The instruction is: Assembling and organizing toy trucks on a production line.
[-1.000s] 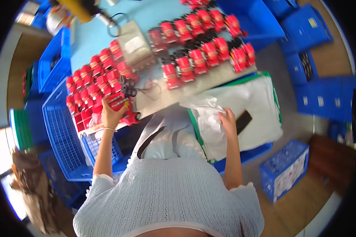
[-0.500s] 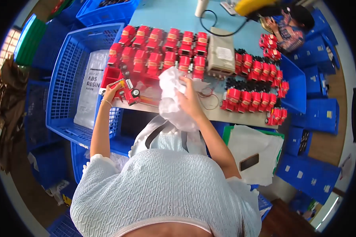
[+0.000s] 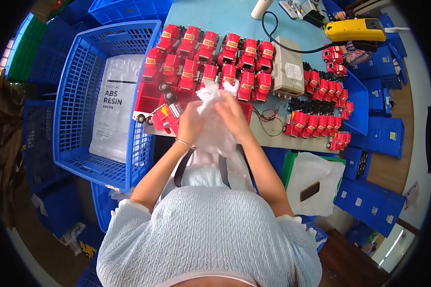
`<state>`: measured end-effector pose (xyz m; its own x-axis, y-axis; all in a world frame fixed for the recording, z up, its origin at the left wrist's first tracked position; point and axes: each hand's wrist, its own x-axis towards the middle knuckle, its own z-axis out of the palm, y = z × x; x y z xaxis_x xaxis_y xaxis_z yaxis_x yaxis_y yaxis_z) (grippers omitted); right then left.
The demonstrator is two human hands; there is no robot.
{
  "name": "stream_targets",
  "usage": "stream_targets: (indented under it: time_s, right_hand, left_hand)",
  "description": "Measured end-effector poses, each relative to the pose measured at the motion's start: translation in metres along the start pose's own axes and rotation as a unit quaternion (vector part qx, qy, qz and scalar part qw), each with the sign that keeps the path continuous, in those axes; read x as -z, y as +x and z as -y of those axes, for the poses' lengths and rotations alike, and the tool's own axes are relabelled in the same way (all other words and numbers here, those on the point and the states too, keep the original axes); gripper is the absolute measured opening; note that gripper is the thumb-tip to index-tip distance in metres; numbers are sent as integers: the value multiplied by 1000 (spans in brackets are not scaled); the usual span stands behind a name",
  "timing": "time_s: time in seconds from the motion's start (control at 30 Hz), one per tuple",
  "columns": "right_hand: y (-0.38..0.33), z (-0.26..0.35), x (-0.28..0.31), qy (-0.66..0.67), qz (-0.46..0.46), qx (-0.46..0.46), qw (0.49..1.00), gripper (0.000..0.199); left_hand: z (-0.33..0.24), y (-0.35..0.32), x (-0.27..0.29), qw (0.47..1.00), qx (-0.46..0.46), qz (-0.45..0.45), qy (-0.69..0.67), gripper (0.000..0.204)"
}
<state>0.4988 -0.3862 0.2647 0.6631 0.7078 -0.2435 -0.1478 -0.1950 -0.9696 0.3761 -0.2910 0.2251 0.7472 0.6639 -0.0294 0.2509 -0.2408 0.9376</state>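
Note:
Both my hands are at a crumpled, thin white cloth (image 3: 214, 131) in front of my chest, at the table's near edge. My left hand (image 3: 190, 125) has its fingers bent around the cloth's left side, fingertips partly hidden. On the other side my right hand (image 3: 232, 116) grips its upper right part, fingers curled into it. Just left of my left hand a red toy truck (image 3: 164, 118) lies tilted, black wheels up, against a long red toy trailer (image 3: 143, 98). Rows of red toy trucks (image 3: 208, 72) stand beyond my hands.
A blue basket (image 3: 64, 110) with a clear plastic sack (image 3: 115, 107) stands at the left. To the right are a beige power box (image 3: 287, 71) with wires, more trucks (image 3: 316, 122), and a phone (image 3: 310, 192) on white cloth. A yellow tool (image 3: 354, 31) hangs near a co-worker.
My left hand has let go of the toy truck and moved right to the white cloth. The truck now rests by the trailer. My right hand stays on the cloth.

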Motion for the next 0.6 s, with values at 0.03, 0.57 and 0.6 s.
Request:
stream_targets:
  time_s: [0.03,0.57,0.6]
  right_hand:
    - [0,2,12,-79,12,42,996,52]
    - [-8,-61,137,-111,-204,16,972,19]
    - [-10,-70,143,-150,-258,46,953,19]
  left_hand:
    - [1,7,11,998,36,31,-29,44]
    - [20,94,41,843,257,171,-441,32]
    - [30,103,40,854,259,203,-403,32]
